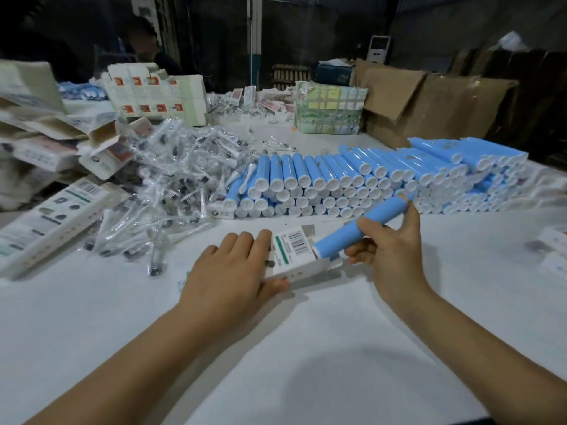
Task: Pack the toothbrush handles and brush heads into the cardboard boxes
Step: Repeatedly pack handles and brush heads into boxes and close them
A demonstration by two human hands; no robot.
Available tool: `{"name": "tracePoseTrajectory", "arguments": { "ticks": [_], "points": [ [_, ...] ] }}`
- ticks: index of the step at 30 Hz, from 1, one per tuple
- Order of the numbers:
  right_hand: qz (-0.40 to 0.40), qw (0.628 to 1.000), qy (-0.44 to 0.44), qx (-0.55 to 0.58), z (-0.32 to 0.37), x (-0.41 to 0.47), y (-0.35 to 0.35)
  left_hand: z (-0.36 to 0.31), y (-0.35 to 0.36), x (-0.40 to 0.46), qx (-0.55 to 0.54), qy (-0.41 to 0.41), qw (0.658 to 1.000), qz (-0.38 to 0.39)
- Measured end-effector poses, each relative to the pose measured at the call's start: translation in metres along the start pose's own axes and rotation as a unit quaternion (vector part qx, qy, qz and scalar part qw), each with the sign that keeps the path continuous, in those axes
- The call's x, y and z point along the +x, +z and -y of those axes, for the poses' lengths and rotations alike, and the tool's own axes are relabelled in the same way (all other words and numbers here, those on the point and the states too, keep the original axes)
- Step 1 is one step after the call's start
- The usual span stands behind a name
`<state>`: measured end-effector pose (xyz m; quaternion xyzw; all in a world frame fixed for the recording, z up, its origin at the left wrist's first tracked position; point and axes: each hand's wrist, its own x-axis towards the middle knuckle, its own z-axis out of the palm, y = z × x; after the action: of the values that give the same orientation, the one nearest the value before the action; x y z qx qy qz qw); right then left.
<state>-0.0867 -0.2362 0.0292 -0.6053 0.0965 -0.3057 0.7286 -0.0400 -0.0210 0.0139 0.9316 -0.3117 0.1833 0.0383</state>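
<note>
Left hand (228, 268) grips box (294, 256) | right hand (389, 250) holds blue handle (362, 230), its lower end inside box

Near part of white table (306, 348) lay bare; both forearms reached in over it. Ahead, stack of blue handles (352, 182) stood as long low wall across middle and right. On left, loose heap of wrapped brush heads (171, 185) spread toward centre, flat box (49, 222) beside it. Left hand (233, 268) and right hand (389, 250) worked at open carton (294, 256) in gap before wall. Small boxes (555, 250) sat at right edge; cardboard sheets (429, 105) closed far side
</note>
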Motion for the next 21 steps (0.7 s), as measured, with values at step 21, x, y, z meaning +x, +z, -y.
{"name": "tracePoseTrajectory", "arguments": {
  "ticks": [21],
  "points": [
    [0.059,0.967,-0.128,-0.214,0.011,-0.002,0.016,0.001,-0.001,-0.001,-0.010,0.020,1.000,0.005]
  ]
}}
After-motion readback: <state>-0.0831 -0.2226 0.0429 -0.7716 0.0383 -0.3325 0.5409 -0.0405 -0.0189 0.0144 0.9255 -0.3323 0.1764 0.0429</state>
